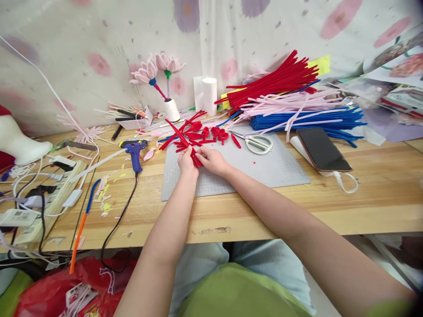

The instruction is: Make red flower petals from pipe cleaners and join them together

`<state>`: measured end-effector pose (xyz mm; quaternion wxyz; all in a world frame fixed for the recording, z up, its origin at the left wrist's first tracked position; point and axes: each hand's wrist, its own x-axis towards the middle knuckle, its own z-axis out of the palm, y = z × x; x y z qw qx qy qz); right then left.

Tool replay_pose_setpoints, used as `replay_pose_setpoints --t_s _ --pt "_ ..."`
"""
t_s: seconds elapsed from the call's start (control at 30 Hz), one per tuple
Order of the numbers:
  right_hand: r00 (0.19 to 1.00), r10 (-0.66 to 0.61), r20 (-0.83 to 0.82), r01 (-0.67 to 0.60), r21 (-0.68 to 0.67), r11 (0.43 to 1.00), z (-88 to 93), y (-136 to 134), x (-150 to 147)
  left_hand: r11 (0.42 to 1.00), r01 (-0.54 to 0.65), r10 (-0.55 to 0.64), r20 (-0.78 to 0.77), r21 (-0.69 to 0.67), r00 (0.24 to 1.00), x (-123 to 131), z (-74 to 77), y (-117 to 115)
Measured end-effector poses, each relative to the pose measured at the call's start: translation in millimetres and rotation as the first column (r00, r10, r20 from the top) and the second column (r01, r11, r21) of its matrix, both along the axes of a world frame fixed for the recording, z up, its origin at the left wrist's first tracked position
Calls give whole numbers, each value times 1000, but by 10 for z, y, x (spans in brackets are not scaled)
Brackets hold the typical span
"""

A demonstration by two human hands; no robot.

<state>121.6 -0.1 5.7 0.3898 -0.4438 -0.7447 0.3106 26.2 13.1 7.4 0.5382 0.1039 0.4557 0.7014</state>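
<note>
- The left grip point(187, 162) and right grip point(213, 159) meet close together over the near-left part of a grey mat point(264, 169) on the bench point(380, 193).
- Both grips are pinched narrow on the same red stem piece point(197, 160), which sits between them; the left fingers hold it from one side and the right fingers from the other.
- Just beyond the grips, on the mat's far edge, lies a scatter of bent red pieces point(198, 132).
- To the right of the right grip, and a little beyond it, lie white-handled scissors point(256, 142). Further right, a dark phone point(322, 149) lies face up.
- Well beyond the right grip lie three piles of long stems: red stems point(277, 81), pink stems point(284, 102) and blue stems point(307, 119).
- To the left of the left grip, a blue glue gun point(135, 152) stands on the bench, its black cord running toward the near edge.
- Far left of it lies a white power strip point(49, 193) with plugs in it.
- Beyond the left grip, near the wall, two pink flowers point(155, 70) stand upright.
</note>
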Motion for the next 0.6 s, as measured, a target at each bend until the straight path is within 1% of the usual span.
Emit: replay_pose_setpoints --t_s 0.07,0.13,0.23,0.3,0.37,0.4,0.47,0.53,0.6 --pt "999 -16 33 15 14 1000 17 -11 -24 999 42 -41 48 -16 998 -19 7 15" --pt "1000 -7 21 7 9 1000 14 -17 -38 998 68 -68 46 1 997 -42 11 22" --pt "997 36 -68 -39 -53 998 -28 -5 -34 994 52 -47 -57 98 997 -54 3 24" --pt "989 67 -135 -85 -128 988 -64 15 -19 987 37 -13 -147 158 989 -47 -15 22" --pt "974 89 -207 -135 -219 966 -84 34 2 982 49 -6 -223 185 975 -44 -34 17" --pt "962 99 -255 -170 -275 946 -82 41 14 981 62 -15 -246 184 969 -47 -40 13" --pt "922 111 -371 -266 -399 878 -56 44 40 983 95 -52 -254 160 966 -64 -40 4" --pt "873 107 -476 -362 -487 795 -12 35 62 987 108 -83 -205 117 975 -89 -28 -5" --pt "841 98 -532 -417 -524 743 26 22 69 991 121 -114 -115 60 987 -112 -14 -13"
